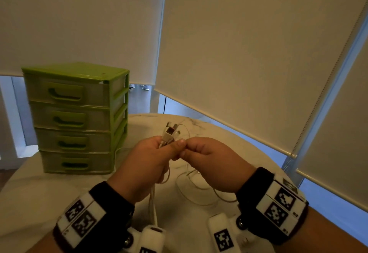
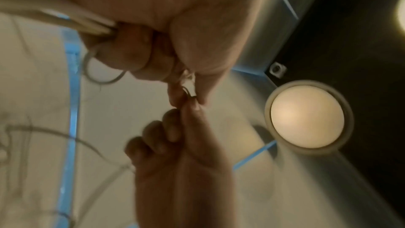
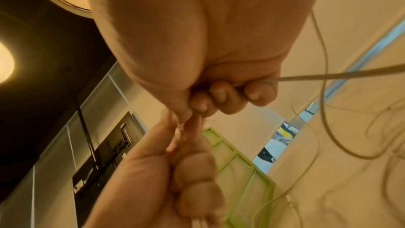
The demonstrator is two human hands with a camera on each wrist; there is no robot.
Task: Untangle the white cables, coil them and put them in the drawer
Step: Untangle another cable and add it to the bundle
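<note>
My left hand (image 1: 167,150) grips a bundle of white cables (image 1: 154,203) above the table, and their plug ends (image 1: 170,131) stick up past the thumb. The bundle enters that fist (image 2: 140,53) from the left in the left wrist view. Touching it from the right, my right hand (image 1: 188,151) pinches a thin white cable at the same spot. In the right wrist view a cable (image 3: 328,76) passes through the curled fingers (image 3: 219,93) of the right hand. Loose white cable loops (image 1: 191,193) lie on the table under the right hand. The green drawer unit (image 1: 75,117) stands at the left with its drawers closed.
The round white marble table (image 1: 29,197) carries the drawer unit near its left rim. Roller blinds (image 1: 249,63) hang close behind the table. Round ceiling lamps (image 2: 306,119) show in the wrist views.
</note>
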